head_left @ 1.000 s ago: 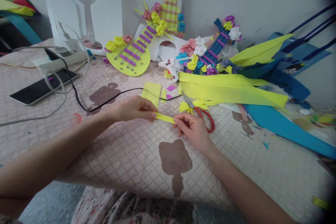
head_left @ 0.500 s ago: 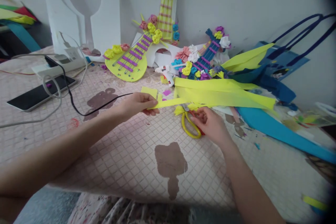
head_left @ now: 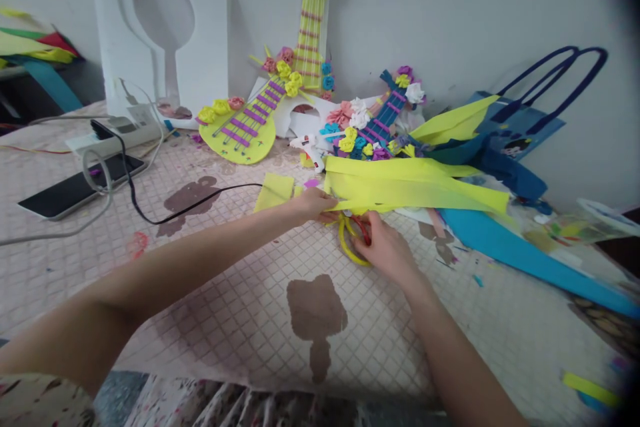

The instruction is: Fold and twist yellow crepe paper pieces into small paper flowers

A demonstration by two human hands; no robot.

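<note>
My left hand (head_left: 316, 205) is closed on the left end of a yellow strip, beside the large yellow sheet (head_left: 400, 183). My right hand (head_left: 383, 240) grips the scissors (head_left: 345, 243), which have one yellow and one red handle. The blades are mostly hidden at the sheet's lower left edge, close to my left fingers. Behind my left hand lies a small yellow piece (head_left: 275, 191). A white glue gun (head_left: 311, 149) rests just beyond the sheet's left corner.
Flower-trimmed paper guitars (head_left: 245, 127) stand or lie at the back. A blue sheet (head_left: 500, 240) and blue bag (head_left: 525, 127) are on the right. On the left are a black tablet (head_left: 75, 187), a power strip (head_left: 115, 133) and cables.
My left hand has moved right along the strip, closer to the scissors. My right hand and the scissors have shifted slightly left in view. The camera view has shifted a little.
</note>
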